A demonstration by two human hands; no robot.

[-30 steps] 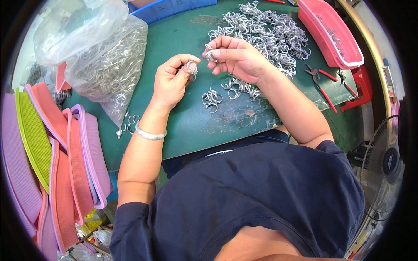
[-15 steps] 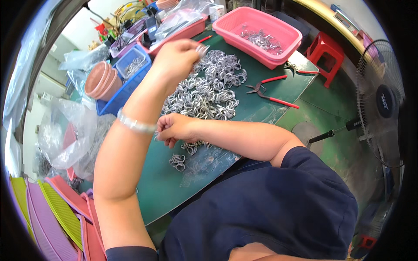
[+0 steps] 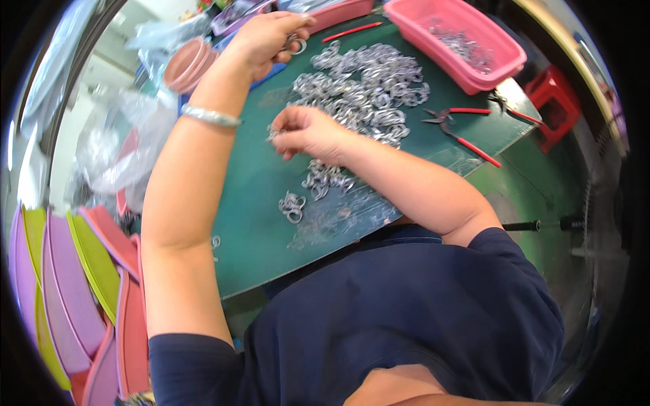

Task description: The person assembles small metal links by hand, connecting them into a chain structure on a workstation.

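A spread pile of silver metal rings [image 3: 365, 88] lies on the green tabletop [image 3: 250, 223]. My left hand [image 3: 271, 40], with a pale bangle [image 3: 211, 116] on its forearm, is raised at the pile's far left. Its fingers curl around a few silver rings [image 3: 296, 46]. Over the table, at the pile's near left side, my right hand [image 3: 308, 135] pinches small silver metal pieces [image 3: 272, 132], partly covered by the fingers. Closer to me lie a smaller bunch of rings [image 3: 325, 179] and a separate little cluster [image 3: 292, 206].
Red-handled pliers [image 3: 447, 120] lie spread right of the pile, near another red-handled tool [image 3: 511, 108]. A pink basin [image 3: 467, 74] holds metal pieces. A red pencil [image 3: 352, 32] lies at the back. Terracotta-coloured pots [image 3: 189, 64], plastic bags [image 3: 122, 149] and coloured trays [image 3: 74, 284] stand left.
My left hand has moved left from above the pile's far part, still holding rings. My right hand has shifted slightly away from me. The whole view has tilted, so the table sits higher.
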